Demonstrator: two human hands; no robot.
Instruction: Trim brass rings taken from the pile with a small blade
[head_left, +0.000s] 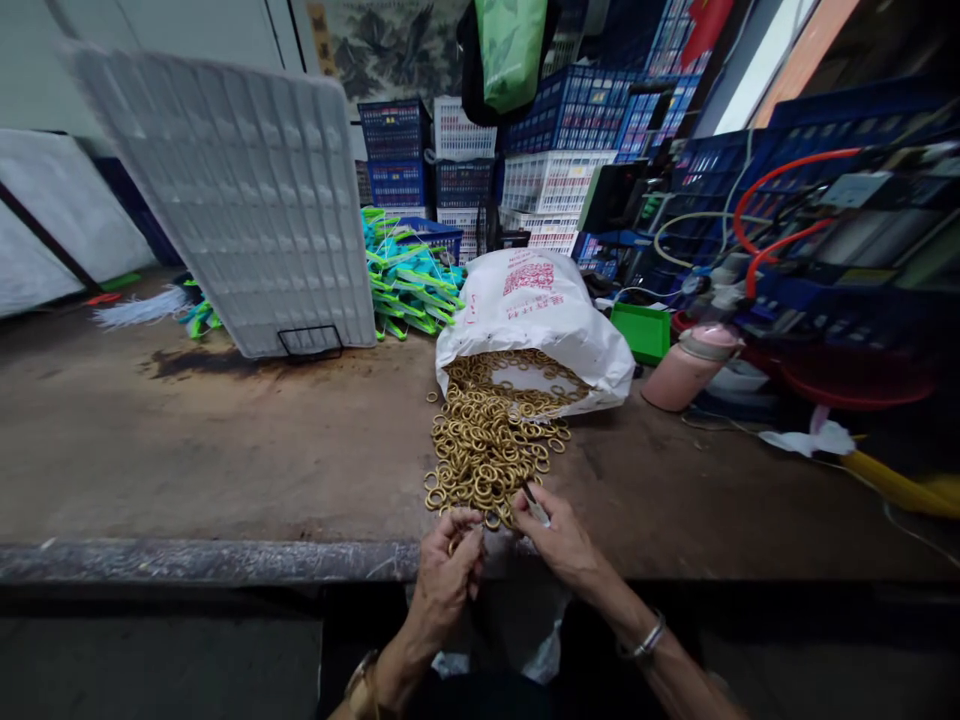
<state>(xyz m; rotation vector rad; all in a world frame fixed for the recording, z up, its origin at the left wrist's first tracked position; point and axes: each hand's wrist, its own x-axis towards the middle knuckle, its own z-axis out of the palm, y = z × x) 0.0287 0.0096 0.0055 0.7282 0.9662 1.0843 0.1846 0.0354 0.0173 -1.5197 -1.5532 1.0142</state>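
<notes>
My left hand point(446, 570) is closed at the table's front edge, with a brass-coloured ring point(454, 544) between its fingers. To its right, my right hand point(559, 540) grips a small tool point(535, 506) that has a dark strip and a pale grey part; its exact kind is unclear. The fingertips of my right hand reach the near edge of a heap of brass-coloured rings point(487, 455). These rings spill from the mouth of a white woven sack point(536, 300) with red print, lying on its side behind the heap.
A white plastic tray point(247, 200) stands upright on the wooden table point(225, 450), beside green and blue plastic pieces point(412, 290). A green box point(641, 332), a pink bottle point(690, 368) and orange hoses point(787, 165) are at right. Stacked crates point(559, 180) stand behind.
</notes>
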